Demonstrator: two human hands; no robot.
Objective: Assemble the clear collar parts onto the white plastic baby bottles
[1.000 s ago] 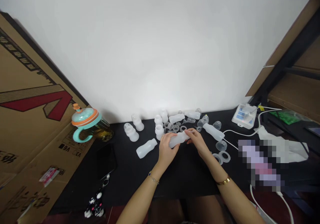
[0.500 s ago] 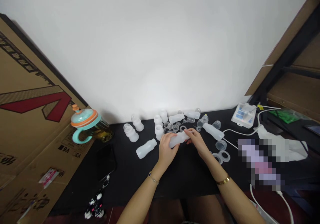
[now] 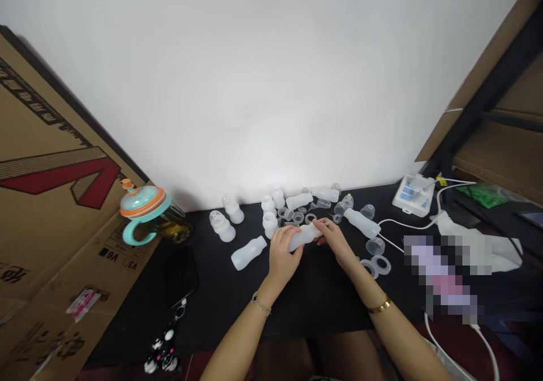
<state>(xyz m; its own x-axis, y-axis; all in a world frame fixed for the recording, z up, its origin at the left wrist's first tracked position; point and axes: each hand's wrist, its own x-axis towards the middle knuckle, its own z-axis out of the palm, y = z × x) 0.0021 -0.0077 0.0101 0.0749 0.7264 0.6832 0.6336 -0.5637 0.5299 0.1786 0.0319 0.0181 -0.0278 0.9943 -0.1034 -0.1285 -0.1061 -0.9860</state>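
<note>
A translucent white bottle (image 3: 302, 237) lies nearly level in front of me, its neck to the right. My left hand (image 3: 283, 254) is wrapped round its body. At the neck end, the fingers of my right hand (image 3: 328, 237) are closed on the bottle; any small part between them is hidden. Another bottle (image 3: 248, 253) lies left of my left hand. Two capped bottles (image 3: 222, 226) stand farther left. Behind my hands are open upright bottles (image 3: 270, 225) and several clear rings (image 3: 298, 217). To the right lie a bottle (image 3: 362, 223) and loose rings (image 3: 380, 265).
On the left are a turquoise-handled jug (image 3: 146, 205), a black phone (image 3: 180, 276) and a large cardboard box (image 3: 51, 211). A white case (image 3: 413, 195), white cables and a white cloth (image 3: 477, 242) occupy the right. The white wall (image 3: 271, 86) rises behind the black table (image 3: 314, 313).
</note>
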